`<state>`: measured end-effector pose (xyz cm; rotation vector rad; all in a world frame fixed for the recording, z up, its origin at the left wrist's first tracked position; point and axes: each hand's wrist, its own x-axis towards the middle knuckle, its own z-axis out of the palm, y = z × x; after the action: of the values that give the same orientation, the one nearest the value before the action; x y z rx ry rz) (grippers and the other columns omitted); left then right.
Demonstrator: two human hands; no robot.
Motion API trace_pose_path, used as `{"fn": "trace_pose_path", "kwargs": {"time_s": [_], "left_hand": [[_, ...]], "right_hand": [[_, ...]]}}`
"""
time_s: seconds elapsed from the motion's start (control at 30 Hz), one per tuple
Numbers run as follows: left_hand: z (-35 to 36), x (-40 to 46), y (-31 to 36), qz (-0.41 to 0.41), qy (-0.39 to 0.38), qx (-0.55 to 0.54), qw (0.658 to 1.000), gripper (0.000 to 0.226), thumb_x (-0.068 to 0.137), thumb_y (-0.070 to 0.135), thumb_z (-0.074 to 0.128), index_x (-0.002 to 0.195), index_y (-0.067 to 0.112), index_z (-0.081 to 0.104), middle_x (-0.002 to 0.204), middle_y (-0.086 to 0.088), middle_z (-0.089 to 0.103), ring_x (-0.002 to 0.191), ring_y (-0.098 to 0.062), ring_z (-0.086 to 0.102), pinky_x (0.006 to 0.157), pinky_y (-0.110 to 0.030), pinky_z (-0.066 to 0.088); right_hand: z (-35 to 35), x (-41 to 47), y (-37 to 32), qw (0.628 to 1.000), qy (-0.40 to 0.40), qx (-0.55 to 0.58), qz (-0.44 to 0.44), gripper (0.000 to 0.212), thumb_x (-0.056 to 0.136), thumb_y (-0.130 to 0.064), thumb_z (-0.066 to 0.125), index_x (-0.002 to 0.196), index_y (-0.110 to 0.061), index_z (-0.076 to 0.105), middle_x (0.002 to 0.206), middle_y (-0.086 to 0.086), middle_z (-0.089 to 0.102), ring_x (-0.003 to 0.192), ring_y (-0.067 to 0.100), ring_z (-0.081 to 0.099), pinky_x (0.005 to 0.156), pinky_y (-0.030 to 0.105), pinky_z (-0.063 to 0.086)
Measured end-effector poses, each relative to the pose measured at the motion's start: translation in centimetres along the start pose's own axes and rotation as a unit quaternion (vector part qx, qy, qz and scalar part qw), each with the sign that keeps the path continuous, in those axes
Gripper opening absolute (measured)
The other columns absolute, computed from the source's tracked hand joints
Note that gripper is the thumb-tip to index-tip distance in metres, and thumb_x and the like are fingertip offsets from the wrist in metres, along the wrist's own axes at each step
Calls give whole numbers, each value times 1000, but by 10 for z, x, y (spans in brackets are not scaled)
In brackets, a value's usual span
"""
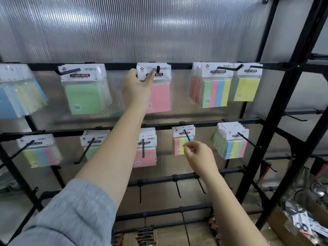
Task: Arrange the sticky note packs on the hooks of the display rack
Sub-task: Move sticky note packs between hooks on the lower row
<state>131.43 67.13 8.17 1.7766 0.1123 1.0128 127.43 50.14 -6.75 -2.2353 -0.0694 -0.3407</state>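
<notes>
The left hand point(137, 86) covers the left edge of the pink pack point(158, 89), its fingertips blurred against the header card, so whether they pinch it cannot be told. The blue-fronted packs point(16, 93) at far left are smeared and cut off by the frame edge. The small print on every header is too fine to read, and the box point(300, 226) at lower right runs out of view.

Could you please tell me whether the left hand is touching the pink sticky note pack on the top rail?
Touching. The head view shows the left hand with thumb and fingers pinching the white header card of the pink sticky note pack beside its hook.
</notes>
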Motion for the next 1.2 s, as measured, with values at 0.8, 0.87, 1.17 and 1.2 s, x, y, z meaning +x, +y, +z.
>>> {"fn": "trace_pose_path", "kwargs": {"time_s": [0.8, 0.87, 1.17, 1.2], "left_hand": [[-55, -69, -60, -58, -60, 82, 993, 9, 90, 25, 60, 85, 18, 58, 76, 11, 57, 69, -4, 53, 51, -9, 36], [-59, -73, -71, -79, -68, 86, 991, 11, 89, 26, 61, 79, 23, 58, 76, 9, 59, 74, -13, 59, 55, -17, 37], [-78, -90, -98, -135, -76, 96, 983, 15, 88, 26, 60, 74, 28, 56, 75, 7, 60, 82, -23, 64, 64, -30, 42], [-80, -91, -98, -134, -76, 101, 983, 14, 88, 25, 60, 74, 27, 56, 75, 7, 60, 81, -22, 64, 64, -29, 42]], "right_hand": [[6, 43, 32, 979, 23, 154, 129, 36, 96, -17, 46, 130, -10, 55, 110, 4, 64, 90, 16, 60, 78, 34, 53], [7, 52, 32, 971, 10, 183, 152, 39, 97, -17, 43, 135, -10, 50, 103, 3, 62, 76, 13, 54, 61, 27, 46], [22, 80, 40, 959, -48, 201, 195, 50, 93, -40, 50, 132, -8, 51, 113, 3, 57, 81, 17, 53, 56, 26, 37], [23, 81, 40, 958, -42, 205, 195, 49, 93, -37, 51, 133, -8, 51, 119, 6, 59, 86, 19, 56, 60, 28, 41]]}}
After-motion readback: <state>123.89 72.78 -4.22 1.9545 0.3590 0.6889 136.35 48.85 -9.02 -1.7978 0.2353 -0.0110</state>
